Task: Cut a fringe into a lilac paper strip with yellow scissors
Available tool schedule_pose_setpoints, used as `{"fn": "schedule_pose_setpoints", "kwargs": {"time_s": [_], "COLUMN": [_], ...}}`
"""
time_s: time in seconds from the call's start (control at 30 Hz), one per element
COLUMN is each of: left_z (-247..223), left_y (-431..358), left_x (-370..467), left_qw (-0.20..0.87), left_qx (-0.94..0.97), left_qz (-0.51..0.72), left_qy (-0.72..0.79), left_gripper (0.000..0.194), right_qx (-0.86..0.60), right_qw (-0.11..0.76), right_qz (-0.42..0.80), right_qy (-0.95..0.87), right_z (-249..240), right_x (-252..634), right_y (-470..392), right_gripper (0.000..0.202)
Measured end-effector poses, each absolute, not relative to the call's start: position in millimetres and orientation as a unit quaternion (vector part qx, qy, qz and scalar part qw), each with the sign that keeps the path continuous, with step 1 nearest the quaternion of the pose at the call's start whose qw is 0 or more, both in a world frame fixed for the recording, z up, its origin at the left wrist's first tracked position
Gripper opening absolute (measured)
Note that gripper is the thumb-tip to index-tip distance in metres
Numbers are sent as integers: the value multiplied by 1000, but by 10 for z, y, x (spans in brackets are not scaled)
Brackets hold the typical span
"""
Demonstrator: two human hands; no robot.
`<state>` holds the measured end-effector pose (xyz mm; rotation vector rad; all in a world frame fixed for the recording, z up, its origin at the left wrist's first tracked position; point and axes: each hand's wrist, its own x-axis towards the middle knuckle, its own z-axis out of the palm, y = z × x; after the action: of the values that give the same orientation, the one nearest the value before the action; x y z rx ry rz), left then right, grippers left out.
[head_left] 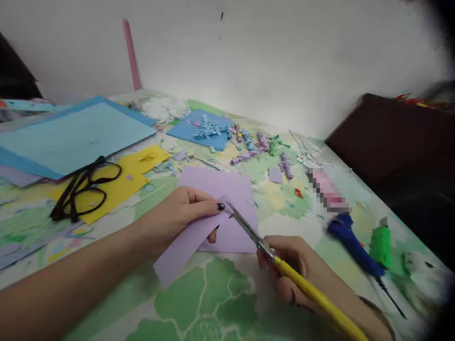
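Between the thumb and fingers of my left hand is a strip of lilac paper, slanting down toward me. My right hand is closed around a pair of scissors with yellow handles and metal blades. The blade tips point up and left, at the strip's far end by my left thumb; whether they touch the paper I cannot tell. Beneath both lies a square lilac sheet on the patterned tablecloth.
Left are black glasses, yellow paper and large blue sheets. A blue pad with paper scraps and several small paper rolls lie behind. Right are a blue glue gun and a green bottle-like object.
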<state>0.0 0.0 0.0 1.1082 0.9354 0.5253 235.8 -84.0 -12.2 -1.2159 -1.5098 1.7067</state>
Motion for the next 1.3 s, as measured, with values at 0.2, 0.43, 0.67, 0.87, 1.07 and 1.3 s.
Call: {"fn": "schedule_pose_setpoints", "kwargs": {"time_s": [0.2,0.43,0.67,0.87,1.07,1.3], "left_z": [10,25,25,6,2,-10], "left_y": [9,-2,-9,5,13,0], "left_x": [29,29,27,21,23,34], "left_qw": [716,714,714,710,714,725], "left_qx": [497,491,490,498,497,484], "left_qz": [239,243,241,244,239,236], "left_qy": [427,436,439,434,432,430], "left_gripper": [32,35,35,33,34,30], "right_qx": [-473,-474,-504,-506,-510,-509], "right_qw": [271,273,248,246,251,253], "right_qz": [607,606,601,605,588,586], "right_qy": [-578,-578,-569,-563,-576,-577], "right_z": [-134,-146,-67,-61,-42,-69], "right_x": [2304,2300,2259,2237,2230,2238], "right_y": [-828,-826,-803,-809,-819,-816], "right_gripper": [51,51,48,54,60,55]}}
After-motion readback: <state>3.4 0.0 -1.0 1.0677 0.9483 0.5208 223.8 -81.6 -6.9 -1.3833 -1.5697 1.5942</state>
